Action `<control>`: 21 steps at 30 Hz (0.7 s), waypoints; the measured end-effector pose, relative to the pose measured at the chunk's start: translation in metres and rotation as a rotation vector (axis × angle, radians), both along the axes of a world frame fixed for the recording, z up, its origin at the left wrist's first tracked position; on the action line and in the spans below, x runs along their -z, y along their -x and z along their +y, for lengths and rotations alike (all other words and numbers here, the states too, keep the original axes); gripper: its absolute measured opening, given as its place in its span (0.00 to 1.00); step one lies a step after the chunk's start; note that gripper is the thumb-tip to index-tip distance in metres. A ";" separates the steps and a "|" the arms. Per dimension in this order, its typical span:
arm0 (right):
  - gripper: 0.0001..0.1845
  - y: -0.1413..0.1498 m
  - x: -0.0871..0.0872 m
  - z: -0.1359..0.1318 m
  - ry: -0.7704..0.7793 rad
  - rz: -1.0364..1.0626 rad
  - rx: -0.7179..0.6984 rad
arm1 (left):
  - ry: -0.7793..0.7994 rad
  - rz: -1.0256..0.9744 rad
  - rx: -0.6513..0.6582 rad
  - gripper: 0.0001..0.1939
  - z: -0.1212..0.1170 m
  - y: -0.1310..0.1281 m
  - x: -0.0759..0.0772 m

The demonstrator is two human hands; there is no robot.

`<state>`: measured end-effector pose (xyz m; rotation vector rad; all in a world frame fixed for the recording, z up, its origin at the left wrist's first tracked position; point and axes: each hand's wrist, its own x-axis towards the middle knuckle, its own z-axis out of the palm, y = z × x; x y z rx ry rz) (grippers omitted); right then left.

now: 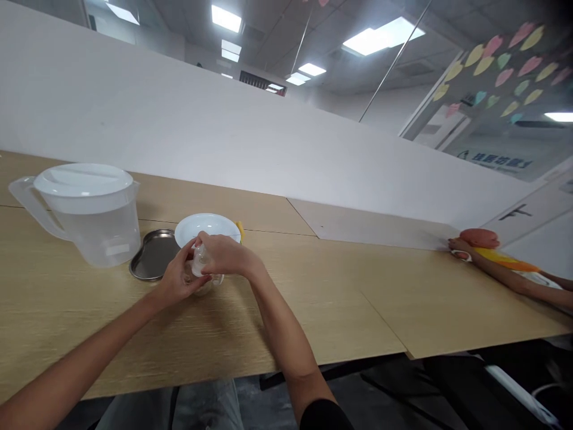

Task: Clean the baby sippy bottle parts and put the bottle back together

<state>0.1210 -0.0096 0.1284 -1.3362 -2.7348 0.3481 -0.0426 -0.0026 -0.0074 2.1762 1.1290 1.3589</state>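
Both my hands meet over the table in front of the white bowl [208, 222]. My left hand [174, 280] curls around a small clear container [200, 261], with its fingers closed against the side. From above and to the right, my right hand [230, 254] grips the same clear container, and its fingers hide much of the top. Just beneath them is a clear cup [217, 279] with a curved handle, partly covered by my hands. I cannot tell whether the container touches the cup. A metal kidney-shaped tray [154, 257] lies left of my hands.
A translucent lidded pitcher [96, 221] stands at the left. Something yellow [240, 230] shows behind the bowl's right side. Far right, another person's hand [461, 245] and arms are around a doll [481, 237]. A white wall [224, 137] runs behind the wooden table [313, 292].
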 end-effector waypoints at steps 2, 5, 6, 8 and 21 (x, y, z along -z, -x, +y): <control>0.26 0.005 0.002 -0.002 -0.031 -0.033 0.008 | 0.019 0.008 -0.018 0.45 0.001 0.001 -0.002; 0.28 0.007 0.004 -0.002 -0.081 -0.053 0.012 | 0.086 0.020 0.017 0.47 0.004 0.004 -0.004; 0.28 0.007 0.004 0.000 -0.095 -0.052 0.004 | 0.113 0.021 0.032 0.48 0.005 0.004 -0.004; 0.27 0.004 0.004 0.003 -0.110 -0.036 -0.023 | 0.152 0.016 0.046 0.47 0.007 0.005 -0.005; 0.20 -0.005 -0.007 0.006 -0.050 0.057 -0.006 | 0.151 0.012 0.077 0.39 0.007 0.004 -0.005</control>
